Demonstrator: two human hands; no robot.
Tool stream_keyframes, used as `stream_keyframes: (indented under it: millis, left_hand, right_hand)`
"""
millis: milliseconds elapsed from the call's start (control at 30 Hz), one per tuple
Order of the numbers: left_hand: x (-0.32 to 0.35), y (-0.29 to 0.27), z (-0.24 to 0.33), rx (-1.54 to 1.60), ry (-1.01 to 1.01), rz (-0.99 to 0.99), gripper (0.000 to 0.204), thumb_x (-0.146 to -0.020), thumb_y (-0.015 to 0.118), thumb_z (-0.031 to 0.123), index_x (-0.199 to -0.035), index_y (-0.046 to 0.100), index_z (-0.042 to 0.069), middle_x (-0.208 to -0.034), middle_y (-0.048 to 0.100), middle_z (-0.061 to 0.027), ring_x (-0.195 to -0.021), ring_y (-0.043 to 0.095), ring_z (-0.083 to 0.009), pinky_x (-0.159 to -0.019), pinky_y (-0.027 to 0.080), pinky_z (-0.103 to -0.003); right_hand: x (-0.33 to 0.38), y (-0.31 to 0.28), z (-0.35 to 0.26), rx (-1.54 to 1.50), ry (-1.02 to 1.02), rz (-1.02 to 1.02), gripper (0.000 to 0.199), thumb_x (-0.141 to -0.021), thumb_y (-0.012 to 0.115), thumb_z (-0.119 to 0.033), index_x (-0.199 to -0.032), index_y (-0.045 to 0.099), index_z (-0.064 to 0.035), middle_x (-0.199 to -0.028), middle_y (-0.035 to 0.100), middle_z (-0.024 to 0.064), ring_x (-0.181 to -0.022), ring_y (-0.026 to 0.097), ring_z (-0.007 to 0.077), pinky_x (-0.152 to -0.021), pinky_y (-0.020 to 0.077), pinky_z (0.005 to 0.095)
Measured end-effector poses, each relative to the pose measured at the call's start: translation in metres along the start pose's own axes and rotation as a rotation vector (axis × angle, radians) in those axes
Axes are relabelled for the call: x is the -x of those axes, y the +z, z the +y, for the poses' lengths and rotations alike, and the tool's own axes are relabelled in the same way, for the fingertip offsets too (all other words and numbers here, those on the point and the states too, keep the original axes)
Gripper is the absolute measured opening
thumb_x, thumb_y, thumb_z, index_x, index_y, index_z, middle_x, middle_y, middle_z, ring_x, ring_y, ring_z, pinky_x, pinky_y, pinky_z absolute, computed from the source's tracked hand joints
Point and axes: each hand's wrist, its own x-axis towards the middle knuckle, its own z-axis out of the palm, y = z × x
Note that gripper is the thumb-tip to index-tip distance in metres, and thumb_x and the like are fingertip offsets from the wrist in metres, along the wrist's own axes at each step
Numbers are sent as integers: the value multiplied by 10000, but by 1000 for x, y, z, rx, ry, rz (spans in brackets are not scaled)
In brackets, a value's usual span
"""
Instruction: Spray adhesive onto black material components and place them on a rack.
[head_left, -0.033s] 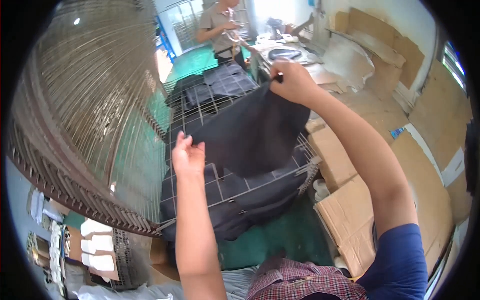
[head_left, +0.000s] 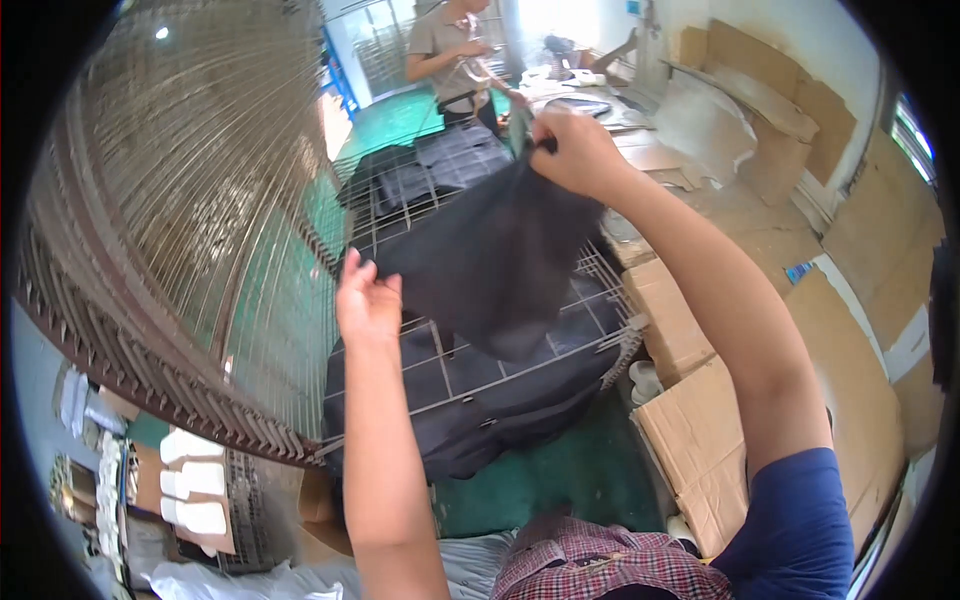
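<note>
A dark navy piece of cloth hangs spread in the air between my two hands. My left hand pinches its lower left corner. Raised higher and farther away, my right hand grips its upper right corner. Below the cloth stands a wire mesh basket with more dark cloth pieces piled in it and bulging through its near side.
A large round wire fan guard fills the left. Flattened cardboard lies on the floor at the right, more leans on the far wall. Another person stands at a cluttered table at the back. The floor is green.
</note>
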Motion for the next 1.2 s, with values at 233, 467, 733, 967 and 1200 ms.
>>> stream_keyframes:
  millis: [233,467,733,967,1200]
  left_hand:
    - [68,-45,99,-279,510,-67,267,-773,563,-51,-1008,557,76,-991,514,-64,-967,505,-208,-815,463,-415]
    - [172,-194,42,-799,70,465,262,-831,599,109,-1087,568,63,-1012,524,-41,-893,527,-178,-777,472,-368]
    - [173,-108,-83,-1527,425,360,308,-831,616,119,-1096,581,-33,-1018,604,-183,-919,573,-255,-822,467,-360]
    - [247,61,-365,-1312,224,-958,185,-777,563,-7,-949,628,-12,-910,634,-107,-833,597,-213,-759,477,-322]
    - [465,72,-594,-1108,273,-2063,426,-768,562,37,-1190,510,9,-1252,488,-194,-1208,401,-382,-1001,340,-456]
  right_hand:
    - [10,83,-73,-336,-251,229,149,-610,597,-33,-738,522,-43,-815,565,127,-868,545,330,-756,456,413]
    - [206,140,-65,-409,29,-360,386,-634,640,-16,-1009,559,-61,-1132,520,155,-1084,470,359,-925,409,418]
    - [474,-78,59,123,847,-156,328,-713,631,-47,-1034,562,-59,-1076,544,148,-1043,512,330,-878,451,404]
    - [688,-266,65,955,1408,161,518,-629,713,-112,-1102,513,-43,-1186,475,177,-1089,434,371,-937,384,433]
    - [693,-289,74,892,1542,-120,772,-588,774,-261,-1259,435,-84,-1187,454,168,-1100,435,316,-835,386,405]
